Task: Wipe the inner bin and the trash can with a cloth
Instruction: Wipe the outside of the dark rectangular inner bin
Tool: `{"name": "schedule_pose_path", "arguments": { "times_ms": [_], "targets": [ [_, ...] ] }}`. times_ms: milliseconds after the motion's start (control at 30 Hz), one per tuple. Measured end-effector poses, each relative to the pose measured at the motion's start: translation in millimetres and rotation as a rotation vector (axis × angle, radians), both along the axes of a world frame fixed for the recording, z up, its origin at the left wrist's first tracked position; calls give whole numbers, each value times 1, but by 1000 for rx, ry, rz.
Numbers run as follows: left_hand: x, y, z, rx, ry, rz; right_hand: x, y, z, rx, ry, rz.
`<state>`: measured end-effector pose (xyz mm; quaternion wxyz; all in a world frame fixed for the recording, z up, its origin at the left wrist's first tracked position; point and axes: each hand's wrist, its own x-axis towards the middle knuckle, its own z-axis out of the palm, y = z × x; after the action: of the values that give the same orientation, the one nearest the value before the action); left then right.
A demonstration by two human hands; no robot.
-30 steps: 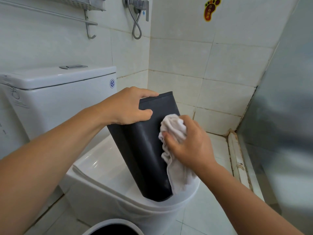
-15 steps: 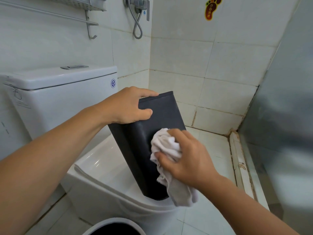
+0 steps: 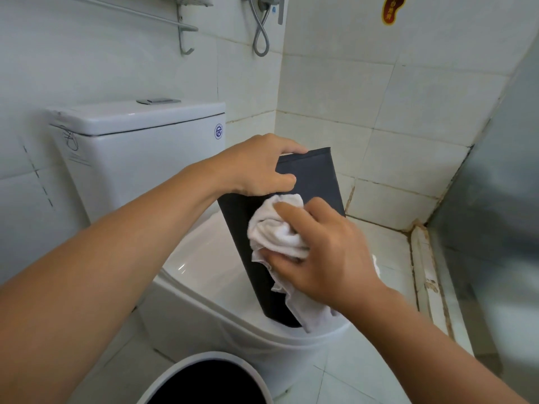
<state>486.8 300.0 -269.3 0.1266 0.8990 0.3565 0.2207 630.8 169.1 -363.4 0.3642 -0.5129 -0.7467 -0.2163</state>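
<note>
Dark bin [image 3: 315, 182] stands tilted on closed toilet lid [image 3: 210, 266], foot near lid's front edge. Left hand [image 3: 256, 167] grips its upper rim, fingers curled over. Right hand [image 3: 326, 255] pinches bunched cloth [image 3: 277, 228] against bin's side. Can [image 3: 204, 360] on floor below.

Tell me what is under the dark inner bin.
The inner bin stands tilted on the closed white toilet lid. Its bottom edge on the right is hidden by the hanging white cloth.
</note>
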Motion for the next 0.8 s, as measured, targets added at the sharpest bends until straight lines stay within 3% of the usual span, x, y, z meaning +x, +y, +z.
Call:
{"name": "schedule_pose_path", "arguments": {
  "times_ms": [267,533,800],
  "targets": [
    [-4,2,-1,-24,-12,-17,9,-21,-19,-81,-396,47],
    [-3,2,1,-15,-15,-17,-5,2,-4,-33,-202,-39],
    [-7,1,0,-8,-6,-14,15,-27,-30,-175,-250,66]
  ]
}}
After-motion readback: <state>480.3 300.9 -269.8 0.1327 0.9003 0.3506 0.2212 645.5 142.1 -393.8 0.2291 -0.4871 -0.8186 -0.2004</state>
